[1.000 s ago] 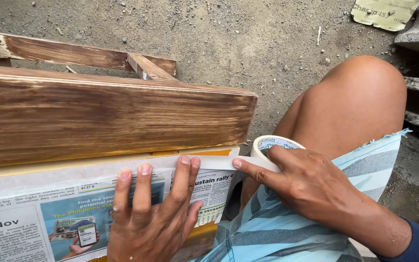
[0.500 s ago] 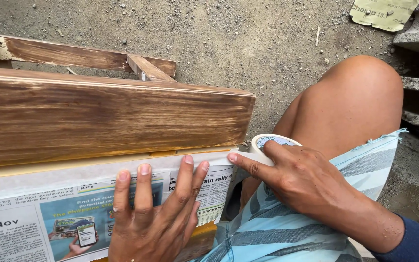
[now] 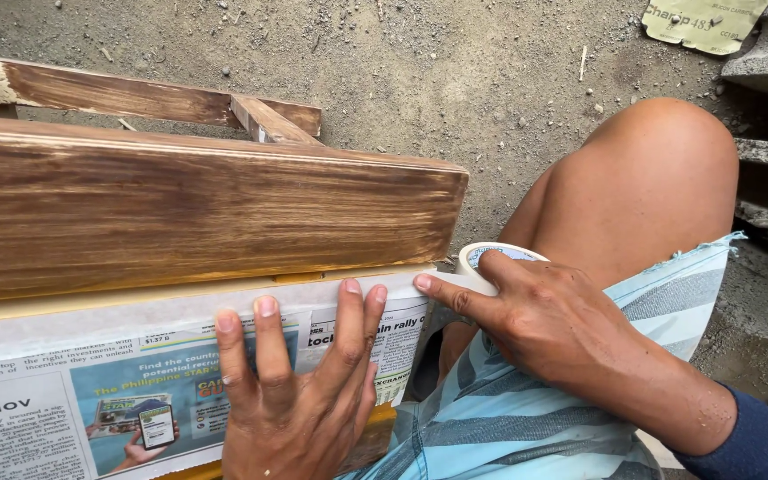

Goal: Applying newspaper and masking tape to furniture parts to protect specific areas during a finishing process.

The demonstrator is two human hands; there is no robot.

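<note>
Beside left hand (image 3: 300, 400), tape roll (image 3: 491, 262), right-held

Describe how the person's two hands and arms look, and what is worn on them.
Both hands are bare, with no gloves. The left hand shows short nails; whether a ring sits on one finger is too blurred to tell. The right hand leads to a bare forearm speckled with pale dust, and a dark blue sleeve begins near the elbow. No watch or bracelet is visible.

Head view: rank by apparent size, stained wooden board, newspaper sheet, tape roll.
1. stained wooden board
2. newspaper sheet, partly cropped and covered by the left hand
3. tape roll, mostly hidden by the right hand
</note>
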